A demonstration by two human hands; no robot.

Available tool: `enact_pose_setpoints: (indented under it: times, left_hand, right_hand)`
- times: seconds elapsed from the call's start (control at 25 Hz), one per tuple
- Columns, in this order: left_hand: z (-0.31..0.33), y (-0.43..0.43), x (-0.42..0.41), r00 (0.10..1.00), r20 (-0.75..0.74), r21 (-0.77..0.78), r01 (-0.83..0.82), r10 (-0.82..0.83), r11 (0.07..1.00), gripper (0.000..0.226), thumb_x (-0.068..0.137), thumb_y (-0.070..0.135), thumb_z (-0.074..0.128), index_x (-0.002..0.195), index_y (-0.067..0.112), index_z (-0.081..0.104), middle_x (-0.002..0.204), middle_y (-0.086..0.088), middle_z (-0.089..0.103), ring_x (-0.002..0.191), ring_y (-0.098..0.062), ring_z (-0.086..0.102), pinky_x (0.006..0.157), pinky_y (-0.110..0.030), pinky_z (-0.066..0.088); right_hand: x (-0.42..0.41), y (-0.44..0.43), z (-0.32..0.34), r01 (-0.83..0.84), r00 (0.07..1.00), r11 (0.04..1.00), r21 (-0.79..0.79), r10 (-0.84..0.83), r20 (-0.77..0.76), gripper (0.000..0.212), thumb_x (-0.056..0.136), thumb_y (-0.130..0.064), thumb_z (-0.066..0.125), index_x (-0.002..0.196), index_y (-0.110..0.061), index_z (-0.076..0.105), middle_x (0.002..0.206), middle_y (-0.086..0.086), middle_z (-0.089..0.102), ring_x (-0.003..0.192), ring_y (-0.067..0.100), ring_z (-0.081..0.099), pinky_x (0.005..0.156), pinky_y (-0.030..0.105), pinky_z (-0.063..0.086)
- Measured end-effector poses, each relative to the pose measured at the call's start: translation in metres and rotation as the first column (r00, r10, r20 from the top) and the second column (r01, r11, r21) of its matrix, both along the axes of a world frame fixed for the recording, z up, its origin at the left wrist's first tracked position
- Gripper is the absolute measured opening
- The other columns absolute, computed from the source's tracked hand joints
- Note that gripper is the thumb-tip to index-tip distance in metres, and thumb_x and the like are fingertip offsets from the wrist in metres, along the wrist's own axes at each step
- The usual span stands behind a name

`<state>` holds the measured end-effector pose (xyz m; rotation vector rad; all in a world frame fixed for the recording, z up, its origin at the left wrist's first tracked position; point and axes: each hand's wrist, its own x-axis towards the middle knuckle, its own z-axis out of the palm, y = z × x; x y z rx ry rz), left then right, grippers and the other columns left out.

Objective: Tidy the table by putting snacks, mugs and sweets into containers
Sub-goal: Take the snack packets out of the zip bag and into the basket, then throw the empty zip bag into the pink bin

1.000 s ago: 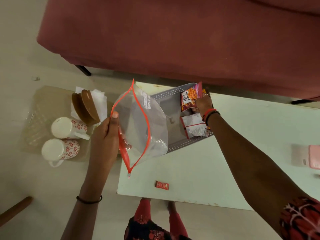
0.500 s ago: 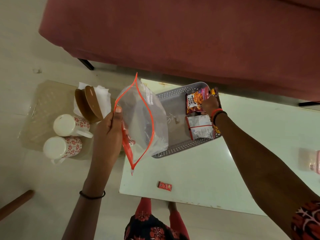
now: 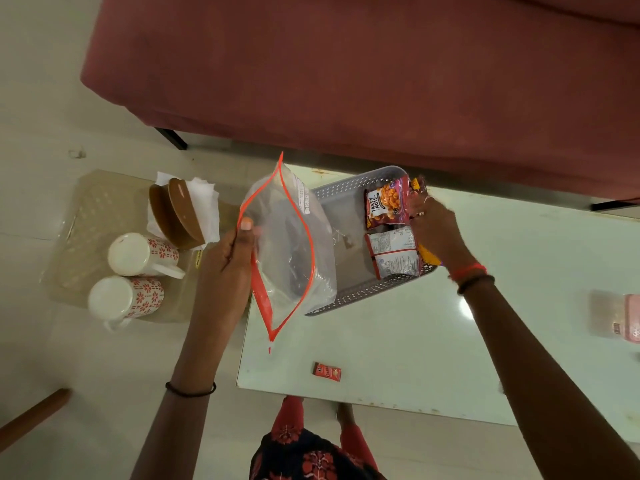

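- The left hand (image 3: 225,268) pinches the orange-edged mouth of a clear zip bag (image 3: 287,251), thumb on the rim, holding it open above the left edge of the white surface (image 3: 398,341).
- The right hand (image 3: 434,230) reaches into the grey perforated basket (image 3: 349,296) at the far left of the surface, its fingers closed on a purple snack packet (image 3: 386,204) that reads "TASTY NUTS".
- A white and red packet (image 3: 393,252) lies in the basket just in front of it, back side up; its print is too small to read.
- A small red sweet (image 3: 327,371) lies alone on the surface near its front edge; the lettering is unclear.
- On the floor to the left, a clear tray (image 3: 86,209) carries two white mugs (image 3: 138,275) with red flower patterns, lying on their sides, and brown saucers (image 3: 176,218) on white paper.
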<state>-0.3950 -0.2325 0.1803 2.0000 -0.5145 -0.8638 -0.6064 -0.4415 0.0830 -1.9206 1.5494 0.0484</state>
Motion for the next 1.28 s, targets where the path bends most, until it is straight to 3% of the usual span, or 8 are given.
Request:
enact_pose_setpoints:
  times: [0.2,0.36,0.48,0.64,0.76,0.96,1.12,1.28]
  left_hand:
    - [0.000,-0.002,-0.021,0.966,-0.254,-0.004,0.056,-0.055,0.998,0.042,0.085,0.051,0.040,0.080,0.015,0.062,0.078,-0.006,0.068,0.075,-0.009,0.064,0.078,-0.024,0.051]
    - [0.013,-0.003,-0.048,0.850,-0.493,-0.111,0.151,-0.186,0.982,0.036,0.094,0.040,0.035,0.096,0.029,0.070,0.095,0.000,0.076,0.091,-0.013,0.071,0.079,-0.023,0.058]
    - [0.021,-0.004,-0.056,0.819,-0.562,-0.140,0.045,-0.116,0.989,0.032,0.097,0.030,0.035,0.103,0.020,0.065,0.095,-0.002,0.073,0.092,-0.022,0.068,0.077,-0.029,0.058]
    - [0.014,0.008,-0.046,0.924,-0.380,-0.072,0.026,-0.052,0.997,0.036,0.097,0.027,0.041,0.073,0.021,0.068,0.073,0.004,0.070,0.082,-0.020,0.065,0.081,-0.032,0.052]
    - [-0.011,0.012,-0.050,0.966,-0.257,0.092,0.064,-0.038,0.994,0.024,0.095,0.021,0.047,0.086,0.009,0.065,0.064,0.012,0.071,0.070,-0.003,0.065,0.074,-0.017,0.047]
    - [-0.030,0.022,-0.076,0.984,-0.020,0.373,0.172,-0.177,0.912,0.027,0.093,0.012,0.050,0.100,-0.011,0.062,0.094,-0.021,0.059,0.091,-0.031,0.053,0.082,-0.034,0.040]
    - [0.034,0.038,-0.106,0.786,0.608,0.217,-0.022,-0.117,0.976,0.027,0.089,0.035,0.055,0.099,0.014,0.068,0.106,-0.018,0.057,0.102,-0.035,0.053,0.087,-0.045,0.044]
    - [0.091,0.054,-0.182,0.573,0.709,0.245,0.344,-0.410,0.906,0.040,0.074,0.051,0.066,0.111,0.035,0.063,0.091,-0.003,0.048,0.086,-0.025,0.051,0.075,-0.041,0.044]
  right_hand:
    - [-0.003,0.096,0.031,-0.378,0.869,0.919,0.117,0.308,0.388,0.137,0.047,-0.051,0.087,0.152,-0.022,0.003,0.157,0.005,0.019,0.144,0.026,0.021,0.117,0.045,0.024]
    - [0.004,0.112,0.029,-0.185,0.906,0.974,0.130,0.118,0.407,0.122,0.059,-0.038,0.086,0.152,-0.017,0.010,0.140,0.011,0.049,0.121,0.025,0.051,0.103,0.047,0.043]
    - [-0.005,0.108,0.029,0.032,0.944,0.990,0.134,-0.074,0.321,0.054,0.076,-0.029,0.077,0.121,-0.004,0.058,0.108,0.021,0.062,0.099,0.030,0.057,0.090,0.044,0.048]
    - [-0.037,0.106,0.045,0.147,0.857,0.975,0.165,-0.209,0.471,0.028,0.076,-0.014,0.076,0.083,0.009,0.065,0.089,0.029,0.064,0.081,0.034,0.059,0.072,0.034,0.049]
    - [-0.059,0.116,0.066,0.108,0.823,0.903,0.415,-0.316,0.472,0.024,0.078,-0.019,0.073,0.096,-0.007,0.063,0.096,0.006,0.066,0.086,0.017,0.061,0.076,0.024,0.049]
    - [-0.088,0.129,0.086,0.251,0.740,0.860,0.445,-0.467,0.484,0.037,0.079,-0.005,0.068,0.110,-0.013,0.050,0.097,0.006,0.065,0.082,0.021,0.062,0.073,0.033,0.053]
    - [-0.118,0.136,0.094,0.302,0.877,0.930,0.209,-0.357,0.321,0.048,0.079,-0.005,0.065,0.120,-0.007,0.041,0.081,0.007,0.060,0.065,0.025,0.054,0.055,0.025,0.042]
    - [-0.136,0.154,0.109,0.256,0.899,0.944,0.210,-0.312,0.308,0.045,0.080,-0.006,0.064,0.120,-0.007,0.045,0.084,0.006,0.059,0.070,0.024,0.054,0.066,0.028,0.044]
